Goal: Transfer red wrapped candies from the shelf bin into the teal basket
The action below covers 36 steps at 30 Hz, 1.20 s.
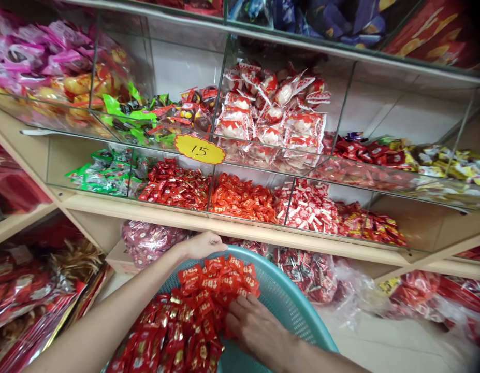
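A teal plastic basket point(302, 305) with perforated sides is at the bottom of the view, in front of the shelves. My left hand point(204, 245) is closed around its far rim. Inside lie bright orange-red wrapped candies point(218, 280) toward the far side, and darker red ones with gold print point(165, 331) nearer me. My right hand point(251, 318) reaches into the basket from the right, its fingers extended against the edge of the orange-red candies. The fingertips are partly hidden among the wrappers, and I see nothing clearly gripped.
Just beyond the basket runs a wooden shelf edge point(177, 217). Above it, clear bins hold orange-red candies point(243, 199), dark red candies point(177, 184) and white-red sweets point(309, 204). A yellow price tag point(200, 149) reads 15. Bagged sweets point(307, 272) sit under the shelf.
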{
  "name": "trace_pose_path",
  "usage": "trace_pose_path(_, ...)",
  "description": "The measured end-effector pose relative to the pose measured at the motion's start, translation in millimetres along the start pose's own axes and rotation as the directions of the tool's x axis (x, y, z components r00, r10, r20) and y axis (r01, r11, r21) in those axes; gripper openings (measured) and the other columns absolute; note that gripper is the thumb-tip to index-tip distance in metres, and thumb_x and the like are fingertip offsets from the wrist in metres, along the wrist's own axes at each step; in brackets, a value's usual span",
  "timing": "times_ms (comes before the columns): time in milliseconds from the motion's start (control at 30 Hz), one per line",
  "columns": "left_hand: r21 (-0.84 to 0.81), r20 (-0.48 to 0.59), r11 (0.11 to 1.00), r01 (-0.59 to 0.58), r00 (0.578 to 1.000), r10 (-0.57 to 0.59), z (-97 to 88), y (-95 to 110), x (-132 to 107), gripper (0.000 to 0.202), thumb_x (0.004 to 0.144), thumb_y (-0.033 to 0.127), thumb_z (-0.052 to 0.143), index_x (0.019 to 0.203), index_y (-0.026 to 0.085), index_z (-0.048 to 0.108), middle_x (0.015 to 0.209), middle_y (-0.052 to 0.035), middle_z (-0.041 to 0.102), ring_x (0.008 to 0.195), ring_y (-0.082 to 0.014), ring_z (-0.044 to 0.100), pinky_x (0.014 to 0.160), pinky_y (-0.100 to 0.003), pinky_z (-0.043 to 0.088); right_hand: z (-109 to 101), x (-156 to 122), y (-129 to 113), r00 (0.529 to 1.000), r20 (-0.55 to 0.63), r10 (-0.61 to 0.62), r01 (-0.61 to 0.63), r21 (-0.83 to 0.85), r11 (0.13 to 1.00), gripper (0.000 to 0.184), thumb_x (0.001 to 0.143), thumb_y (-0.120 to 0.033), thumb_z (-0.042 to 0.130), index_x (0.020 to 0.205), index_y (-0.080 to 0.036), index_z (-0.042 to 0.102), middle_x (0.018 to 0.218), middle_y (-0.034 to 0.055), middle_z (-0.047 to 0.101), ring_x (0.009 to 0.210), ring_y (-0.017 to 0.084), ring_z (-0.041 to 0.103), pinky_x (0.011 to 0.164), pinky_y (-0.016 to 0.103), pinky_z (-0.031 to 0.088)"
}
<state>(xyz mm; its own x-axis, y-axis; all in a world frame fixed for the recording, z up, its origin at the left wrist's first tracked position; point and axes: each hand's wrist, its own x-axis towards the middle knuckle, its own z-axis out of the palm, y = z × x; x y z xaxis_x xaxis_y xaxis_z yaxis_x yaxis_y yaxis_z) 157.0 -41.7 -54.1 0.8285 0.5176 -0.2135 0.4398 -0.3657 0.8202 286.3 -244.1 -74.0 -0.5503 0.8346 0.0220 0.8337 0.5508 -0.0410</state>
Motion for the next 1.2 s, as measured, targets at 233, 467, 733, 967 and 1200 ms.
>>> trace_pose_path(233,0.006,0.006,1.0,0.006,1.0,-0.006,-0.2,-0.8,-0.4,0.042,0.073,0.055,0.047,0.061,0.014,0.048,0.054,0.0046,0.036,0.052,-0.0084,0.03,0.048,-0.021,0.025,-1.7,-4.0,0.4,0.999,0.05,-0.011,0.009,0.025,1.0,0.006,0.084,-0.019,0.047,0.087,-0.018,0.053,0.092,0.0032,0.06,0.086,0.018,0.052,0.08,0.031,0.039)
trace_pose_path(467,0.009,0.008,1.0,0.009,1.0,-0.009,0.0,-0.7,0.1,0.043,0.073,0.056,0.046,0.062,0.014,0.048,0.055,0.0043,0.035,0.053,-0.0084,0.029,0.048,-0.021,0.024,-1.9,-5.7,2.3,0.993,0.118,-0.011,-0.002,0.107,0.994,0.015,0.078,-0.024,0.056,0.091,-0.018,0.053,0.098,0.0033,0.058,0.092,0.019,0.051,0.082,0.031,0.038)
trace_pose_path(733,0.054,-0.001,0.998,0.014,1.0,-0.014,-1.4,-0.8,-0.5,0.047,0.072,0.06,0.044,0.06,0.015,0.046,0.056,0.0046,0.032,0.053,-0.0083,0.027,0.048,-0.021,0.023,0.6,-1.4,1.6,0.993,0.117,0.02,-0.026,0.049,0.998,0.015,0.079,-0.025,0.055,0.092,-0.017,0.055,0.1,0.0058,0.059,0.091,0.021,0.053,0.081,0.033,0.042)
trace_pose_path(967,0.04,-0.007,0.999,-0.008,1.0,0.008,-0.6,1.6,-1.0,0.047,0.072,0.06,0.044,0.059,0.015,0.046,0.055,0.005,0.031,0.052,-0.0081,0.027,0.048,-0.022,0.022,11.0,-0.8,0.9,0.989,0.144,0.027,-0.027,0.001,1.0,0.035,0.07,-0.035,0.065,0.097,-0.015,0.056,0.101,0.0088,0.059,0.092,0.024,0.053,0.08,0.036,0.045)
trace_pose_path(1200,0.033,-0.012,0.999,-0.007,1.0,0.008,-0.6,3.5,-2.3,0.048,0.072,0.061,0.044,0.057,0.015,0.043,0.054,0.0052,0.03,0.052,-0.0077,0.026,0.047,-0.022,0.02,-5.5,-0.4,2.5,0.997,0.06,-0.056,0.055,0.018,0.998,0.032,0.073,-0.043,0.062,0.092,-0.017,0.057,0.1,0.0078,0.058,0.09,0.023,0.052,0.079,0.035,0.043)
